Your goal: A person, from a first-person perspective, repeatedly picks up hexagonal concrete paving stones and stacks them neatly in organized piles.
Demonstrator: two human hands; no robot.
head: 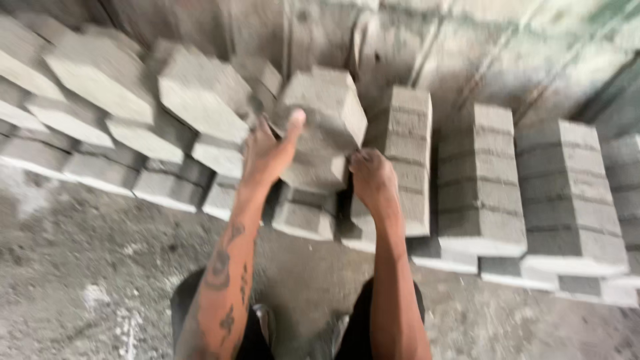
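A view looked straight down a person's own body. Nearest, at six o'clock, were dark shorts (373, 320) and blurred shoes (303, 333) on a rough, dusty concrete floor (87, 267). Two bare forearms reached away toward twelve o'clock, the left one tattooed.

The left hand (267, 150) gripped the left side of a grey concrete paving block (323, 123), thumb raised against its face and fingers wrapped behind, out of sight. The right hand (372, 179) was curled tight on the block's lower right edge. The block was held tilted between both hands, lifted just above a low stack of blocks (305, 215) at the centre.

Just beyond, from one to three o'clock, stood neat upright stacks of blocks (480, 180) side by side, resting on flat blocks laid on the floor. From nine to eleven o'clock, a leaning heap of blocks (133, 113) sloped in loose rows. Farthest away, at twelve o'clock, rose a stained, rough wall (467, 47). The whole picture was blurred.
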